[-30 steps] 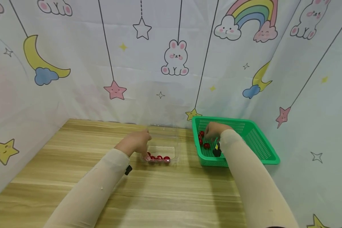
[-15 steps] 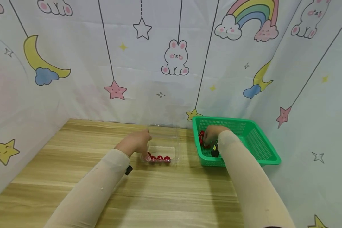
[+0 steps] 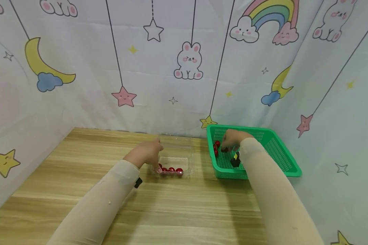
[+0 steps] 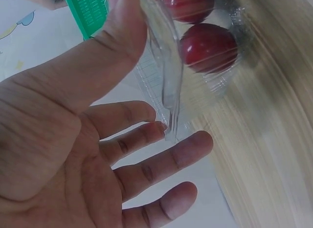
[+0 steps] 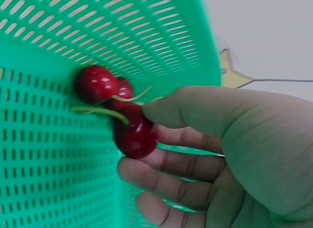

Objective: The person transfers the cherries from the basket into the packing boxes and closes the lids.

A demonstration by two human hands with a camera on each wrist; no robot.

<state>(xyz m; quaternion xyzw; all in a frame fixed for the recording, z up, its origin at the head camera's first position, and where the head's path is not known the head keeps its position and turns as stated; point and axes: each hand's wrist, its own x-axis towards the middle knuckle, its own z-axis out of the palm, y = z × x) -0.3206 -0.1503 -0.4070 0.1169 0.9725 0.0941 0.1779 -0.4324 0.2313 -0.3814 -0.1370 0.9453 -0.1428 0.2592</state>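
In the head view my left hand (image 3: 145, 153) rests at the left side of a lidded clear plastic box (image 3: 180, 163). A few red cherries (image 3: 171, 169) lie along the box's front. The left wrist view shows the thumb against the plastic rim (image 4: 168, 76) and the other fingers loosely extended beside it. Inside the green basket (image 3: 285, 149), my right hand (image 3: 233, 139) pinches a dark red cherry (image 5: 137, 137) between thumb and fingers. Its green stem (image 5: 100, 110) points away from the hand. Right behind it are other cherries (image 5: 96, 84) near the basket wall.
Box and basket stand on a wood-grain table (image 3: 184, 207), the basket to the right. The box's raised clear lid (image 3: 176, 141) leans back toward a white cartoon-print curtain (image 3: 159, 68). Another curtain side (image 3: 340, 119) runs close along the basket's right.
My right hand dipped lower in the basket, then came up slightly with a cherry pinched in its fingers. The left hand and the box have stayed in place.
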